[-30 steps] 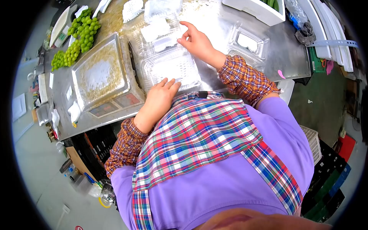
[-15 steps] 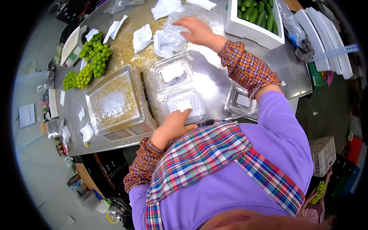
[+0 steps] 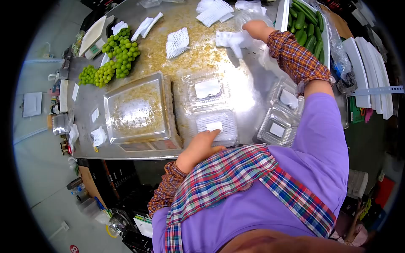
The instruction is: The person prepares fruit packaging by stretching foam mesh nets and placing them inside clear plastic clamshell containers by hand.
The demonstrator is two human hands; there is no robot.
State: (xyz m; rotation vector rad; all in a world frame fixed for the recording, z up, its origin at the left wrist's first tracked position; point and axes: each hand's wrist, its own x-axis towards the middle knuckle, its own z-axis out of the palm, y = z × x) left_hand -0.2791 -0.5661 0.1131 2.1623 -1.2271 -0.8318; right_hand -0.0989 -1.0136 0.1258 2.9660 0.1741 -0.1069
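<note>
- Head view: the open clear box [image 3: 210, 110] lay on the bench [image 3: 160, 63] near the middle of the frame, lid above base, its long axis running up and down.
- The left hand [image 3: 200, 148] was nearer, at the lower left of the box, thumb spread from the fingers, fingertips at the base.
- The right hand [image 3: 258, 30] was well apart, at the upper right, by some clear film [image 3: 253, 18]; whether it pinched any, I cannot tell.
- From that hand, the box lay down and to the left, and a white foam net [image 3: 230, 39] just left.
</note>
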